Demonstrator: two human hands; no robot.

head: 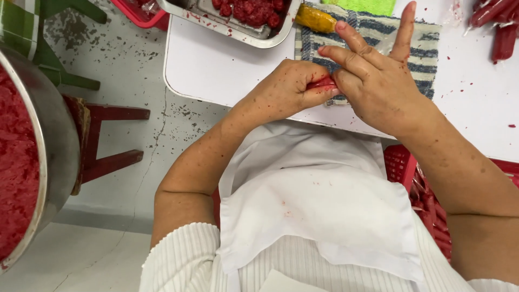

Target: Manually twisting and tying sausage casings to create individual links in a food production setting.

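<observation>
Red roll [321,84] pinched in left hand [286,89] grip, right hand [378,81] pressing it, fingers splayed

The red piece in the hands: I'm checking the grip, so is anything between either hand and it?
Nothing visible. The left hand pinches the red piece directly in its fingertips, and the right hand presses against it from the other side, over the striped cloth. The rest of the piece is hidden by the fingers.

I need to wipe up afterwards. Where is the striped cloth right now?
In the head view the striped cloth lies on the white table, upper centre, under both hands, just right of the metal tray.
</observation>
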